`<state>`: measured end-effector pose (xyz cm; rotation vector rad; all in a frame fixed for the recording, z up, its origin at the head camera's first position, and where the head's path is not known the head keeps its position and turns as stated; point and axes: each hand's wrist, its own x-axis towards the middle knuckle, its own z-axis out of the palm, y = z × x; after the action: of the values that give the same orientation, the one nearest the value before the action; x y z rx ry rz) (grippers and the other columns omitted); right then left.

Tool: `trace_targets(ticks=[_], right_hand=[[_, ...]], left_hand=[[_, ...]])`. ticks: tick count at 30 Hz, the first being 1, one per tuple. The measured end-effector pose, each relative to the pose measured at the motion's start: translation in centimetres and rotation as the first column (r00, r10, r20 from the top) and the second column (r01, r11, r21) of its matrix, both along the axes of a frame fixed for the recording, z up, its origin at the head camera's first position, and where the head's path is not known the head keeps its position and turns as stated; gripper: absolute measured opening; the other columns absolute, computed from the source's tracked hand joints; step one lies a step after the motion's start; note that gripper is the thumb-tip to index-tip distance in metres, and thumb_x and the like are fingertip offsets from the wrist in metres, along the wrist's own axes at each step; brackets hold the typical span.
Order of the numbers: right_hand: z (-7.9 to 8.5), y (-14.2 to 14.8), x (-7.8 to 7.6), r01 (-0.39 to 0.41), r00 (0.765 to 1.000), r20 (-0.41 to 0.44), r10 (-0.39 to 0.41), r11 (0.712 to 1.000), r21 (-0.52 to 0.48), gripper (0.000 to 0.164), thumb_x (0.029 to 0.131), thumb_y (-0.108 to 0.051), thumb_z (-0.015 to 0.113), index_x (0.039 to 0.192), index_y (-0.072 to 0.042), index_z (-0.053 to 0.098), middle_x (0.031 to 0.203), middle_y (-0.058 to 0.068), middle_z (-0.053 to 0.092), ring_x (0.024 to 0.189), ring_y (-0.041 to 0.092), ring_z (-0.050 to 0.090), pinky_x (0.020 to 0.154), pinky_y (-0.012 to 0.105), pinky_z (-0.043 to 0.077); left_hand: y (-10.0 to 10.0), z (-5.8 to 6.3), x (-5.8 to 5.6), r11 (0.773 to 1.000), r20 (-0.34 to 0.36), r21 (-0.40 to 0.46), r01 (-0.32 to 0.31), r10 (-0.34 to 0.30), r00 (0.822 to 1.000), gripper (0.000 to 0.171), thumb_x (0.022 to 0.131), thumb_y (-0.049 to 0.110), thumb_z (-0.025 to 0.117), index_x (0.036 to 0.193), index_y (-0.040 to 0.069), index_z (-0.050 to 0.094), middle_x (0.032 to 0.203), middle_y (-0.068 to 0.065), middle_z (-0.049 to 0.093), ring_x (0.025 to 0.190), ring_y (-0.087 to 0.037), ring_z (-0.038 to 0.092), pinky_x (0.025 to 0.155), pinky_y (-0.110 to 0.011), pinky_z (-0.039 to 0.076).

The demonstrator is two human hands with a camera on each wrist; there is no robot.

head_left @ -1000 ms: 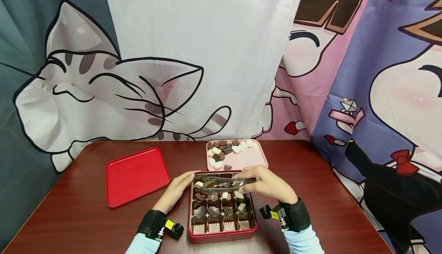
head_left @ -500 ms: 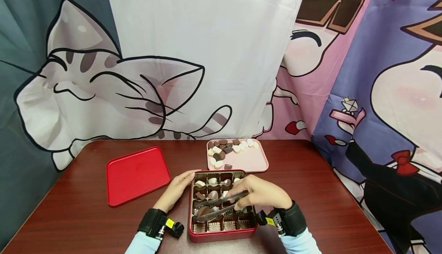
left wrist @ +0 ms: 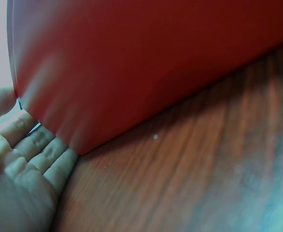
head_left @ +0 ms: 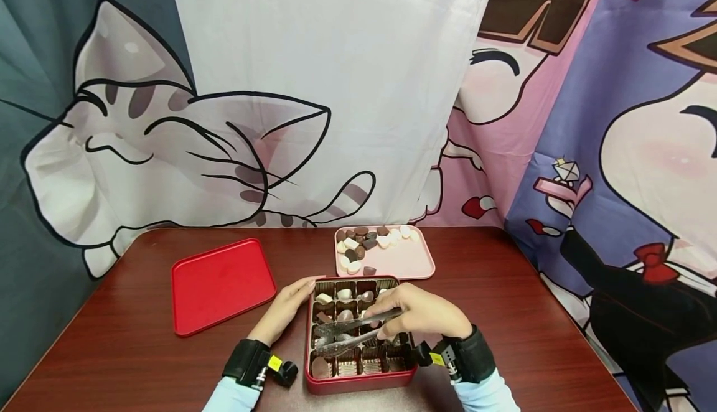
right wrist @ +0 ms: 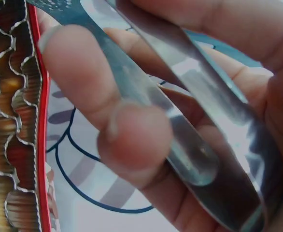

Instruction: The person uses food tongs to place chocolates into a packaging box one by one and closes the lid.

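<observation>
A red box (head_left: pixel 358 385) with a brown divided insert stands at the table's front, chocolates in many of its compartments. My left hand (head_left: pixel 288 309) touches the box's left side near the back corner; in the left wrist view its fingers (left wrist: pixel 47 150) lie against the red wall. Clear tongs (head_left: pixel 366 322) are gripped in my right hand (head_left: pixel 420 312), their tips apart over the left of the box's third row. A round brown chocolate (head_left: pixel 321 367) sits in the front-left compartment. Part of the third row is hidden by the tongs and hand.
A pink tray (head_left: pixel 411 266) behind the box bears several brown and white chocolates. At the left lies a red lid (head_left: pixel 224 286) on the brown wooden table (head_left: pixel 521 337). Printed curtains (head_left: pixel 336 88) hang behind the table.
The tongs and right hand have come from the back of the box toward its front left. A round brown chocolate, between the tongs half a second ago, now lies in the front-left compartment.
</observation>
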<state>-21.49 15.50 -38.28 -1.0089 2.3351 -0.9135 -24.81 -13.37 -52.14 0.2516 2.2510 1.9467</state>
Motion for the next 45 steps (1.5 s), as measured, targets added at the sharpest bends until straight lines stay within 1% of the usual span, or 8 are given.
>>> trace_targets(ticks=[4, 8, 14, 18, 26, 37, 41, 45], right_hand=[[-0.1, 0.5, -0.5, 0.053, 0.998, -0.018, -0.054, 0.997, -0.062, 0.033, 0.082, -0.018, 0.07, 0.116, -0.015, 0.07, 0.113, 0.002, 0.07, 0.094, 0.007, 0.06, 0.074, 0.019, 0.049], [-0.7, 1.1, -1.7, 0.179, 0.98, -0.059, -0.189, 0.973, -0.143, 0.034, 0.084, -0.019, 0.069, 0.118, -0.016, 0.068, 0.104, 0.004, 0.07, 0.083, 0.012, 0.06, 0.071, 0.021, 0.05], [-2.3, 2.3, -3.9, 0.463, 0.876, -0.043, -0.48, 0.864, -0.198, 0.036, 0.084, -0.018, 0.068, 0.119, -0.013, 0.067, 0.093, 0.007, 0.068, 0.07, 0.018, 0.061, 0.054, 0.029, 0.051], [-3.7, 2.9, -5.1, 0.556, 0.818, -0.037, -0.574, 0.805, -0.207, 0.039, 0.082, -0.015, 0.069, 0.12, -0.006, 0.066, 0.09, 0.012, 0.069, 0.069, 0.019, 0.063, 0.055, 0.028, 0.05], [-5.6, 3.3, -6.6, 0.597, 0.788, -0.052, -0.613, 0.782, -0.179, 0.035, 0.08, -0.01, 0.069, 0.115, -0.002, 0.068, 0.081, 0.011, 0.065, 0.06, 0.018, 0.057, 0.048, 0.024, 0.045], [-6.9, 3.7, -7.9, 0.561, 0.822, -0.032, -0.569, 0.818, -0.128, 0.033, 0.085, -0.011, 0.066, 0.117, -0.002, 0.067, 0.086, 0.014, 0.069, 0.064, 0.019, 0.061, 0.051, 0.025, 0.046], [-7.0, 3.7, -8.1, 0.579, 0.809, -0.033, -0.588, 0.804, -0.137, 0.034, 0.084, -0.009, 0.066, 0.117, 0.0, 0.066, 0.081, 0.014, 0.067, 0.061, 0.016, 0.058, 0.05, 0.025, 0.045], [-7.3, 3.8, -8.2, 0.621, 0.77, -0.075, -0.634, 0.771, -0.143, 0.036, 0.081, -0.005, 0.067, 0.116, 0.002, 0.067, 0.081, 0.015, 0.066, 0.058, 0.015, 0.057, 0.051, 0.024, 0.044]], left_hand=[[0.0, 0.0, 0.0, 1.0, 0.016, 0.009, -0.014, 0.014, 1.0, 0.043, 0.098, 0.043, 0.047, 0.134, 0.021, 0.055, 0.135, -0.003, 0.058, 0.118, 0.006, 0.051, 0.101, -0.017, 0.039], [0.0, 0.0, 0.0, 1.0, 0.022, -0.006, -0.015, 0.015, 1.0, 0.044, 0.098, 0.045, 0.047, 0.134, 0.021, 0.055, 0.137, -0.002, 0.056, 0.122, 0.004, 0.049, 0.105, -0.022, 0.037], [-0.1, 0.0, 0.1, 1.0, 0.016, 0.006, 0.007, -0.008, 1.0, 0.046, 0.098, 0.045, 0.045, 0.136, 0.02, 0.053, 0.137, -0.003, 0.057, 0.12, 0.007, 0.05, 0.104, -0.019, 0.038], [-0.2, 0.0, 0.1, 0.999, 0.011, 0.022, 0.03, -0.031, 0.999, 0.046, 0.099, 0.044, 0.045, 0.137, 0.019, 0.052, 0.136, -0.004, 0.058, 0.116, 0.009, 0.053, 0.1, -0.015, 0.039], [-0.2, 0.0, 0.2, 1.0, 0.023, 0.024, 0.017, -0.018, 1.0, 0.044, 0.098, 0.044, 0.045, 0.135, 0.022, 0.053, 0.135, -0.004, 0.058, 0.115, 0.007, 0.054, 0.099, -0.017, 0.041], [-0.1, 0.2, 0.2, 1.0, 0.003, 0.009, 0.03, -0.03, 1.0, 0.045, 0.098, 0.045, 0.045, 0.136, 0.022, 0.052, 0.135, -0.004, 0.058, 0.117, 0.005, 0.054, 0.099, -0.017, 0.042], [-0.1, 0.2, 0.1, 0.999, 0.0, 0.008, 0.035, -0.035, 0.999, 0.047, 0.099, 0.045, 0.044, 0.138, 0.019, 0.051, 0.136, -0.004, 0.058, 0.118, 0.003, 0.054, 0.1, -0.019, 0.042], [-0.1, 0.1, 0.1, 1.0, 0.003, 0.004, 0.031, -0.031, 1.0, 0.047, 0.098, 0.046, 0.044, 0.137, 0.02, 0.051, 0.136, -0.003, 0.058, 0.118, 0.005, 0.053, 0.101, -0.018, 0.041]])
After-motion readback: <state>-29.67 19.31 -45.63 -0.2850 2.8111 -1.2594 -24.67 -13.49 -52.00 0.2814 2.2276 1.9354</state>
